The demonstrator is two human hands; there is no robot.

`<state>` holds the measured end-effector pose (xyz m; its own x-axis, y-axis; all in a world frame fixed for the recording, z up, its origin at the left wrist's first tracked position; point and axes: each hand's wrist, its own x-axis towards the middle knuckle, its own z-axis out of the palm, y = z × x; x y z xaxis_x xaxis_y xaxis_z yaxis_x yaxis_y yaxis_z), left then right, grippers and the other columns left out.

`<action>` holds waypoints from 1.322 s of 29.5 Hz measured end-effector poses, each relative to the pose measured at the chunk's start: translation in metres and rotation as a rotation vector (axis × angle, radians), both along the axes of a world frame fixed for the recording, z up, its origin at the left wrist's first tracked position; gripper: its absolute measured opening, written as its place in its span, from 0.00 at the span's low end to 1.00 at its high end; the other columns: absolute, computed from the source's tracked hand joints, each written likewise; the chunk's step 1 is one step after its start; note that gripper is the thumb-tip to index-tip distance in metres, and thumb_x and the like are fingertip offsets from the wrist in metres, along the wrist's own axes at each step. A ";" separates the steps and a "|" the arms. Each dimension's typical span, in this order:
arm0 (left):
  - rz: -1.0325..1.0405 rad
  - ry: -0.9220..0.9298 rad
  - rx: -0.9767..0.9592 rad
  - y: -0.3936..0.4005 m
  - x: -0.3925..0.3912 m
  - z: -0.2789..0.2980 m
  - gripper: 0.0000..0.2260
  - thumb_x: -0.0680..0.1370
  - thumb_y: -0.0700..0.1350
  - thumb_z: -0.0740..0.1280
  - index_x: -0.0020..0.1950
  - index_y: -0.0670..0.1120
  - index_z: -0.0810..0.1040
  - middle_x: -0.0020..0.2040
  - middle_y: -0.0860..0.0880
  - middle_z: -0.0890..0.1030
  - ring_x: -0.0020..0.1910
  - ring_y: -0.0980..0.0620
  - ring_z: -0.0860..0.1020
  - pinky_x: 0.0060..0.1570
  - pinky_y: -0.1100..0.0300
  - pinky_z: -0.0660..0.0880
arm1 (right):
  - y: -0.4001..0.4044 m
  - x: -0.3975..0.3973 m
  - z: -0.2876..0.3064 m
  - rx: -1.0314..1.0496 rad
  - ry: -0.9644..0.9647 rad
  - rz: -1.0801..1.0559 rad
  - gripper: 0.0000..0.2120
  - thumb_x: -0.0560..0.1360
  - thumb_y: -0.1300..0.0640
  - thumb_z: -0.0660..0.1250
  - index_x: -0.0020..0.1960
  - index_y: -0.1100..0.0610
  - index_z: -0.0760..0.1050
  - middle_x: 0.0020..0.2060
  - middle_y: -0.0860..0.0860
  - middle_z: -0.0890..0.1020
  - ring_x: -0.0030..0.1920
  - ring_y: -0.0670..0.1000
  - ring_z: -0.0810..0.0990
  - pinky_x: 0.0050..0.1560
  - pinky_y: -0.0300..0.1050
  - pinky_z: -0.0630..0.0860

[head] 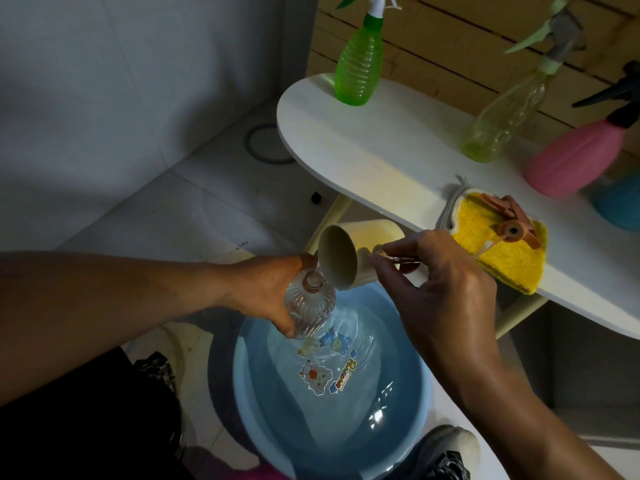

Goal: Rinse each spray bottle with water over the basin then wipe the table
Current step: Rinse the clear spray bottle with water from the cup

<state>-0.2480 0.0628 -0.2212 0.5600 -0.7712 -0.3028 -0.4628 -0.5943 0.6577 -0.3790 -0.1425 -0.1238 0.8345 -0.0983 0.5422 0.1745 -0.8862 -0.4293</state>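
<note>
My left hand (273, 289) grips a clear ribbed bottle (310, 308) without its spray head, held upright over the blue basin (408, 403) of water on the floor. My right hand (446, 282) holds a cream cup (343, 258) by its handle, tipped sideways with its mouth against the bottle's neck. On the white table (374, 143) stand a green spray bottle (360, 64), a clear yellowish spray bottle (509, 116), a pink one (575, 161) and, cut off at the right edge, a blue one (620, 202). A yellow cloth (498, 251) lies on the table's front edge.
An orange-pink spray head (512, 223) rests on the yellow cloth. The table's cream legs (332, 213) stand just behind the basin. A shoe (446, 452) sits beside the basin's near rim. A round floor drain (266, 143) lies left of the table, by the grey wall.
</note>
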 end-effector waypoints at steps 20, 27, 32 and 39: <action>-0.013 0.025 -0.041 -0.001 -0.002 0.005 0.42 0.63 0.53 0.85 0.70 0.61 0.66 0.54 0.67 0.76 0.51 0.73 0.75 0.43 0.77 0.71 | 0.002 -0.003 0.003 -0.067 -0.026 0.034 0.05 0.77 0.53 0.75 0.47 0.54 0.82 0.40 0.47 0.81 0.41 0.47 0.79 0.38 0.51 0.77; -0.003 0.024 -0.024 -0.003 -0.001 0.003 0.41 0.61 0.55 0.85 0.68 0.62 0.67 0.53 0.64 0.80 0.50 0.65 0.80 0.47 0.73 0.74 | 0.002 -0.004 0.004 -0.080 -0.021 0.042 0.06 0.78 0.52 0.73 0.48 0.54 0.82 0.41 0.47 0.81 0.42 0.48 0.79 0.38 0.51 0.77; 0.009 0.046 -0.057 -0.005 -0.002 0.006 0.40 0.62 0.54 0.85 0.67 0.64 0.66 0.51 0.67 0.78 0.49 0.75 0.76 0.42 0.79 0.71 | 0.002 -0.004 0.006 -0.088 -0.032 0.045 0.05 0.78 0.52 0.74 0.48 0.54 0.83 0.41 0.47 0.81 0.42 0.48 0.79 0.38 0.50 0.77; 0.018 0.056 -0.083 -0.008 -0.001 0.008 0.39 0.61 0.54 0.86 0.64 0.66 0.67 0.52 0.66 0.79 0.51 0.67 0.79 0.47 0.75 0.73 | 0.000 -0.003 0.007 -0.032 -0.039 0.023 0.05 0.77 0.52 0.74 0.48 0.54 0.82 0.41 0.46 0.81 0.42 0.47 0.80 0.38 0.51 0.78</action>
